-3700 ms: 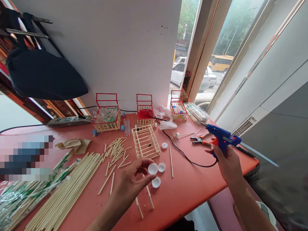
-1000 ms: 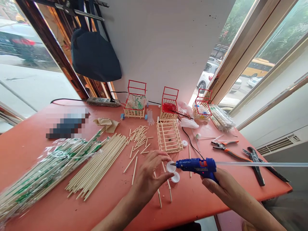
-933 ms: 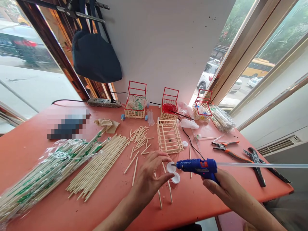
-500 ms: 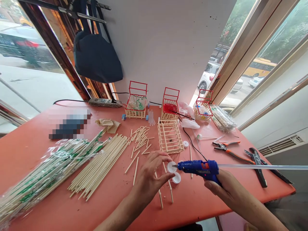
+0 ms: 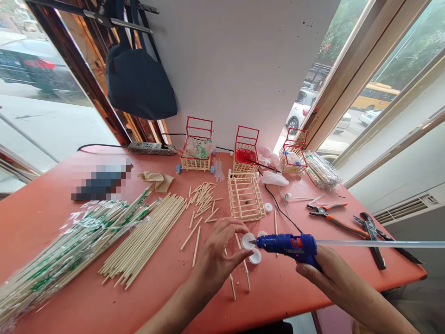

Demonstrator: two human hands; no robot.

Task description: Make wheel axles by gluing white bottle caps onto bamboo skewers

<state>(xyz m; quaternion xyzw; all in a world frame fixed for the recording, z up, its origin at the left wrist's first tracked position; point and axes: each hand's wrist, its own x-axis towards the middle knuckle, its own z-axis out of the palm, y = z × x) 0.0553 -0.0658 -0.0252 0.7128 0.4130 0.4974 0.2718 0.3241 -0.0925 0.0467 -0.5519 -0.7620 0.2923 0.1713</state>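
My left hand (image 5: pixel 217 253) pinches a small white bottle cap (image 5: pixel 248 240) between thumb and fingertips, just above the red table (image 5: pixel 62 297). My right hand (image 5: pixel 321 271) grips a blue hot glue gun (image 5: pixel 288 244) with a clear glue stick (image 5: pixel 378 242) trailing out its back. The gun's nozzle points left and touches the held cap. Two more white caps lie on the table, one (image 5: pixel 255 256) below the held cap and one (image 5: pixel 262 234) partly hidden behind the gun. Short wooden sticks (image 5: pixel 247 278) lie under my left hand.
A wooden stick crate (image 5: pixel 245 197) lies behind the caps. Three red-framed carts (image 5: pixel 197 147) stand along the white wall. Long chopsticks (image 5: pixel 146 239) and wrapped bundles (image 5: pixel 66 253) fill the left. Pliers (image 5: pixel 328 218) and a black tool (image 5: pixel 373 232) lie right. The gun's black cord (image 5: pixel 278 206) crosses the table.
Earlier my right hand held the glue gun away at the right; it has since come over to the cap. Over the last second, hands and gun have hardly shifted.
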